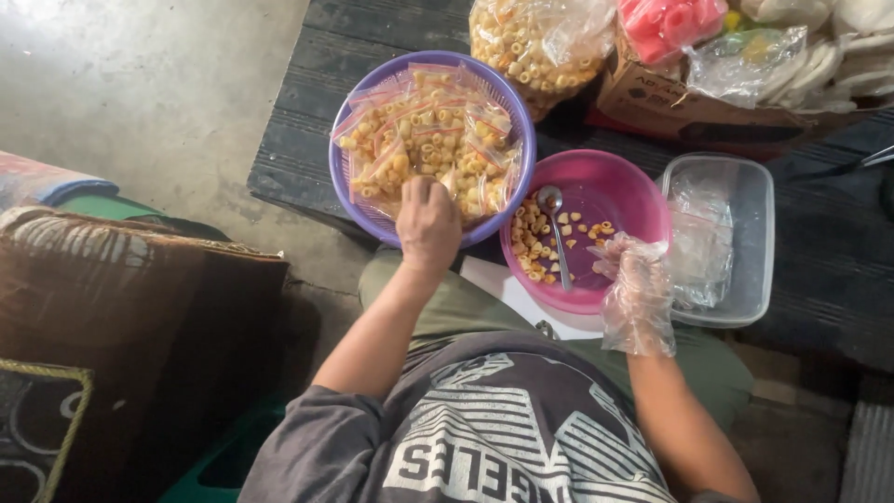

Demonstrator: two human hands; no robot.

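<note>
My left hand [427, 222] rests, fingers curled, on the small sealed bags of yellow ring snacks [424, 135] that fill a purple basket [507, 107]. Whether it grips a bag is hidden under the fingers. My right hand [635, 284] wears a loose clear plastic glove and hovers at the right rim of a pink bowl [629, 191], fingers bent, holding nothing that shows. The bowl holds a thin layer of loose ring snacks [533, 244] and a metal spoon [556, 228].
A clear plastic tub [756, 200] with empty bags stands right of the bowl. Behind are a large bag of ring snacks [531, 42], a cardboard box [670, 102] and red and white packets. Everything sits on a dark slatted platform [307, 102]. Concrete floor and a brown cushion [121, 317] lie left.
</note>
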